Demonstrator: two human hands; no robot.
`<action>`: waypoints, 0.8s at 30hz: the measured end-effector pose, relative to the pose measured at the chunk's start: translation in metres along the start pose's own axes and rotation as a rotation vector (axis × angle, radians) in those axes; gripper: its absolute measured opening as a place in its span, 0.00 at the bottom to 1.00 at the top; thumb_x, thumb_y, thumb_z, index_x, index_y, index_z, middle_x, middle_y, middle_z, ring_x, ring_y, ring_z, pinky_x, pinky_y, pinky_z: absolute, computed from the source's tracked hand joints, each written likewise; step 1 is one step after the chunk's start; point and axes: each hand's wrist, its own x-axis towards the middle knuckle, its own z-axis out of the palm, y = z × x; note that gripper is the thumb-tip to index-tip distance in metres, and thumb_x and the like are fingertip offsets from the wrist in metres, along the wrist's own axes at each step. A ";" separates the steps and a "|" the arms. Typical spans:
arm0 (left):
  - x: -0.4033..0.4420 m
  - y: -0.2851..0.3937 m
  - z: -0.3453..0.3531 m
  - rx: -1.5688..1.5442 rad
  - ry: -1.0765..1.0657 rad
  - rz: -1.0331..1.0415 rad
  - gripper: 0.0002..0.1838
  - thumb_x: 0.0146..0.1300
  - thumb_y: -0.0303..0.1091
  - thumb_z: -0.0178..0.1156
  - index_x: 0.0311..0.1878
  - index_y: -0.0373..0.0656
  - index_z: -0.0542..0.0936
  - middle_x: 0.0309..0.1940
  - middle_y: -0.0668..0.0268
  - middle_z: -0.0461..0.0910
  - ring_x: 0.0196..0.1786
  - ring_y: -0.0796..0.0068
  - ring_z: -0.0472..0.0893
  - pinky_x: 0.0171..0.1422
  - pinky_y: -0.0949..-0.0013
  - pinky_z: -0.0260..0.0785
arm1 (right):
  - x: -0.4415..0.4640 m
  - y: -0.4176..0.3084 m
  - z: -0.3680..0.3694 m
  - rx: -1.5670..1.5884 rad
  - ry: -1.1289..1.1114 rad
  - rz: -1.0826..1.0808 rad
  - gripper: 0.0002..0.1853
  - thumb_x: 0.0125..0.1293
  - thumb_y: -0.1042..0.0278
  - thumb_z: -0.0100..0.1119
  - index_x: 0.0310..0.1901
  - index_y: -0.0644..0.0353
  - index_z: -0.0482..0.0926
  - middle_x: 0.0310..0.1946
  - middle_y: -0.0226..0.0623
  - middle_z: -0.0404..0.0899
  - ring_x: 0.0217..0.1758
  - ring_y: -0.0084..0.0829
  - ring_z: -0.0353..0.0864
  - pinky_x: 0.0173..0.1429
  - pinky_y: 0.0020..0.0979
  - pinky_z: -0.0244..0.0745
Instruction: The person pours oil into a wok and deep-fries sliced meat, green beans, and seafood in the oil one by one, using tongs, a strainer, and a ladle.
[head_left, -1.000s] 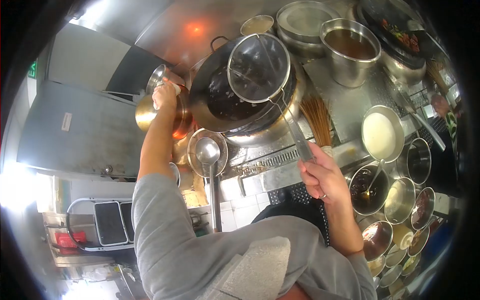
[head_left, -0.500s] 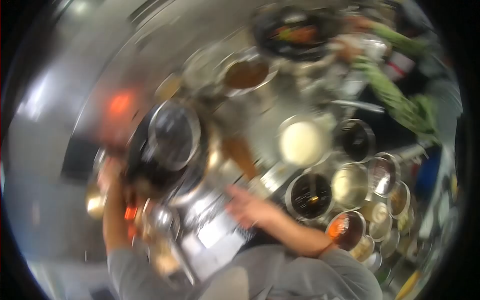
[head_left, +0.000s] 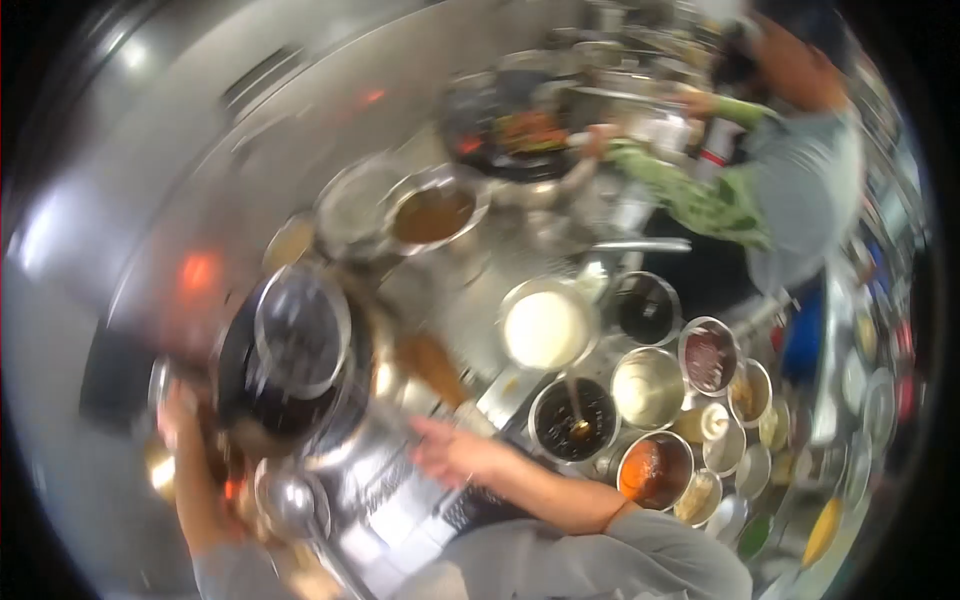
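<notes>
My left hand (head_left: 178, 415) reaches to the left side of a dark wok (head_left: 245, 385). A small metal rim (head_left: 160, 380) shows at its fingers, but blur hides whether they grip it. A round, metal-rimmed vessel (head_left: 303, 330) sits over the wok. My right hand (head_left: 452, 455) is stretched out above the metal counter to the right of the wok, fingers apart and holding nothing. Between my arms, a ladle (head_left: 293, 500) lies with its handle toward me.
Right of my right hand stand several metal pots: white liquid (head_left: 545, 330), dark sauce (head_left: 572, 420), orange-red contents (head_left: 655, 470). Farther back are a brown-liquid pot (head_left: 433, 215) and another wok with food (head_left: 535, 132), where a co-worker in green sleeves (head_left: 690, 200) works.
My view has turned, so the surroundings sit farther left and lower. The co-worker's upper body has come into view. Both my hands keep about the same places by the wok and counter.
</notes>
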 end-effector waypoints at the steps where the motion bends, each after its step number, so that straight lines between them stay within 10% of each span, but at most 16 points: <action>1: -0.020 -0.002 -0.041 0.049 -0.111 0.062 0.17 0.67 0.44 0.46 0.48 0.47 0.80 0.37 0.57 0.81 0.40 0.59 0.82 0.40 0.56 0.76 | 0.012 0.016 -0.007 0.043 0.119 0.032 0.37 0.63 0.72 0.54 0.72 0.53 0.48 0.28 0.31 0.75 0.16 0.18 0.64 0.14 0.20 0.57; 7: -0.069 -0.095 -0.005 -0.308 0.019 -0.392 0.09 0.59 0.32 0.56 0.43 0.48 0.79 0.42 0.60 0.82 0.47 0.60 0.82 0.49 0.59 0.75 | 0.000 -0.003 0.022 0.025 0.097 -0.138 0.30 0.61 0.79 0.51 0.66 0.62 0.57 0.26 0.28 0.71 0.12 0.12 0.53 0.08 0.14 0.47; 15: -0.127 -0.178 0.089 -0.729 -0.415 -0.904 0.26 0.51 0.46 0.63 0.54 0.46 0.77 0.54 0.58 0.77 0.57 0.59 0.77 0.59 0.64 0.71 | 0.012 0.002 0.048 0.049 0.173 -0.198 0.27 0.62 0.82 0.42 0.65 0.67 0.58 0.32 0.33 0.68 0.16 0.10 0.53 0.09 0.12 0.46; 19: -0.123 -0.193 0.282 -1.335 -0.289 -1.125 0.21 0.54 0.39 0.60 0.49 0.37 0.75 0.36 0.56 0.80 0.33 0.60 0.82 0.29 0.57 0.74 | 0.022 -0.011 0.060 0.047 0.152 -0.250 0.25 0.64 0.81 0.40 0.64 0.67 0.59 0.34 0.32 0.67 0.16 0.09 0.52 0.08 0.11 0.45; 24: -0.158 -0.157 0.213 -1.664 -0.391 -1.186 0.13 0.58 0.36 0.59 0.41 0.36 0.74 0.28 0.55 0.78 0.19 0.63 0.76 0.12 0.63 0.63 | 0.052 -0.023 0.060 0.033 0.184 -0.322 0.24 0.65 0.81 0.40 0.64 0.66 0.56 0.34 0.33 0.66 0.17 0.11 0.53 0.10 0.12 0.47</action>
